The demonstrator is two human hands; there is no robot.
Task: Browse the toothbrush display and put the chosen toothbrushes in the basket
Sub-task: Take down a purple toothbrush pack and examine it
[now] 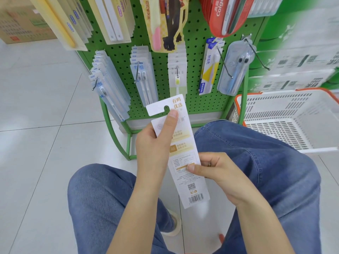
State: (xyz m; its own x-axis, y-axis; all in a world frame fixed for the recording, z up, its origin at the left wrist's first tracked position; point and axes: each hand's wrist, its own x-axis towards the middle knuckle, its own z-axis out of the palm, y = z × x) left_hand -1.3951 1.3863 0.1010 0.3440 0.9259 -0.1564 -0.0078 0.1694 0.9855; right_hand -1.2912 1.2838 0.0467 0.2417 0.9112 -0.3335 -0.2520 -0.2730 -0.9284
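White pack [180, 153] sits back-side up, pinched in my left hand [156, 142] and right hand [214, 171]; I'd read it, then swing right to the seemingly empty basket [286, 132].

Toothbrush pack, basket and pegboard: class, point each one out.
toothbrush pack [183, 153]: head view, printed back of the card.
basket [238, 103]: head view, orange rim corner.
pegboard [161, 74]: head view, bare green panel.
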